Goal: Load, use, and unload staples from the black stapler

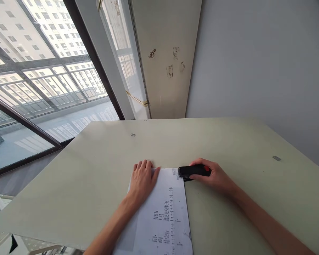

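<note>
Printed paper [159, 209] lies on the pale table in front of me, its text upside down to my view. My left hand [143, 179] rests flat on the paper's far left corner, fingers stretched out and thumb apart. In my right hand [211, 177] is a black stapler [192, 171] with a red spot near its rear end. The stapler's front end sits over the paper's far right corner. Whether a staple has gone through cannot be seen. The paper's near end runs out of view.
The table [228, 141] has two small grey marks or scraps, one at the far left [133, 134] and one at the right [276, 158]. A white perforated rack [2, 230] stands below the table's left edge. Windows are on the left, and a grey wall [255, 60] is on the right.
</note>
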A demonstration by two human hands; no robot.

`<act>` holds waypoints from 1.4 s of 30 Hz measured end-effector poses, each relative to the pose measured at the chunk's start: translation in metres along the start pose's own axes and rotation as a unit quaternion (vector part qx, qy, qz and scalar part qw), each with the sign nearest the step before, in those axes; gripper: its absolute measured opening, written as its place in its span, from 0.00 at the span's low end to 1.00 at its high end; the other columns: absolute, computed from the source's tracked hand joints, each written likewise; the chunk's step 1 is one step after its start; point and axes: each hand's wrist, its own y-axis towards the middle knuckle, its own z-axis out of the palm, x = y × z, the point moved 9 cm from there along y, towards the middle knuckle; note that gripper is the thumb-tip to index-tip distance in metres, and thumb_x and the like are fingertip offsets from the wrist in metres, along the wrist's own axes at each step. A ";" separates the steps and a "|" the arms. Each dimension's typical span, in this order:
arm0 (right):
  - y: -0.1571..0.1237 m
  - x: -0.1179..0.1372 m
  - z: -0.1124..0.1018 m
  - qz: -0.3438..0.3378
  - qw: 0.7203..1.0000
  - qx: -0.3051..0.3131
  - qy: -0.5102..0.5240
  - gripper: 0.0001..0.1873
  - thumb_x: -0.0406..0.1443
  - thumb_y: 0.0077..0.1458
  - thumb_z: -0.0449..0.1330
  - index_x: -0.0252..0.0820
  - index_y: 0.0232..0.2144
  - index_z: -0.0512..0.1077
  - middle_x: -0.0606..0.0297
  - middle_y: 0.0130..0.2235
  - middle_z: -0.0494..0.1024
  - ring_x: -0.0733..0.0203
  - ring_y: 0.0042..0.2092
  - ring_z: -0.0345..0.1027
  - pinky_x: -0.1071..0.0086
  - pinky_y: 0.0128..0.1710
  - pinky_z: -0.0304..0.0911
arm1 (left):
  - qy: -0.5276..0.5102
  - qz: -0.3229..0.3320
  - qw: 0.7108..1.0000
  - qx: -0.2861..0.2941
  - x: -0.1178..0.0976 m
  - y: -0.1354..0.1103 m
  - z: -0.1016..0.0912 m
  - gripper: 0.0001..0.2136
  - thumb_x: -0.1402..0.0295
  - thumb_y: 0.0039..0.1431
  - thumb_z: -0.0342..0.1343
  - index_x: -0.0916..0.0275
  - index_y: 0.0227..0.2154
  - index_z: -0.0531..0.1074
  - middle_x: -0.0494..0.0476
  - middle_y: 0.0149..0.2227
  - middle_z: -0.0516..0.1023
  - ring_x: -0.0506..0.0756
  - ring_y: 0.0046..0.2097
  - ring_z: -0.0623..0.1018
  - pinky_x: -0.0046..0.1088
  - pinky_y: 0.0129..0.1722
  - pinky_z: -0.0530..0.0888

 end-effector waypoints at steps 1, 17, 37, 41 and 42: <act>0.000 0.000 0.000 0.001 1.000 -0.001 -0.001 0.19 0.53 0.54 0.68 0.49 0.42 0.77 0.64 0.39 0.81 0.54 0.39 0.74 0.61 0.40 0.70 | 0.001 0.002 1.000 0.003 -0.001 0.000 0.000 0.15 0.56 0.73 0.49 0.58 0.32 0.67 0.56 0.35 0.76 0.60 0.39 0.75 0.42 0.46 0.69; -0.002 0.003 -0.001 0.008 1.000 -0.009 -0.022 0.16 0.50 0.54 0.68 0.50 0.40 0.77 0.66 0.37 0.80 0.56 0.36 0.70 0.63 0.38 0.68 | -0.033 -0.029 0.999 0.001 -0.001 -0.003 0.003 0.14 0.58 0.72 0.51 0.57 0.29 0.67 0.54 0.33 0.79 0.59 0.38 0.77 0.39 0.42 0.70; 0.007 0.025 0.001 0.035 0.992 0.118 -0.038 0.20 0.53 0.53 0.70 0.48 0.40 0.77 0.60 0.49 0.83 0.48 0.48 0.75 0.59 0.49 0.70 | -0.051 -0.040 0.998 -0.007 -0.001 -0.009 0.006 0.12 0.60 0.73 0.51 0.57 0.32 0.67 0.54 0.35 0.79 0.58 0.40 0.76 0.39 0.45 0.70; 0.011 0.038 0.005 0.060 0.980 0.171 -0.077 0.29 0.58 0.56 0.66 0.51 0.53 0.75 0.58 0.59 0.78 0.43 0.58 0.72 0.55 0.54 0.70 | -0.054 -0.041 0.998 -0.010 0.000 -0.009 0.007 0.12 0.60 0.72 0.52 0.58 0.32 0.68 0.53 0.35 0.79 0.58 0.40 0.76 0.39 0.45 0.70; 0.013 0.042 0.006 0.065 0.981 0.159 -0.092 0.30 0.59 0.58 0.63 0.52 0.56 0.74 0.58 0.62 0.75 0.42 0.60 0.70 0.55 0.56 0.69 | -0.055 -0.041 0.998 -0.011 0.000 -0.009 0.007 0.12 0.60 0.72 0.52 0.58 0.32 0.68 0.53 0.35 0.79 0.58 0.40 0.77 0.39 0.45 0.70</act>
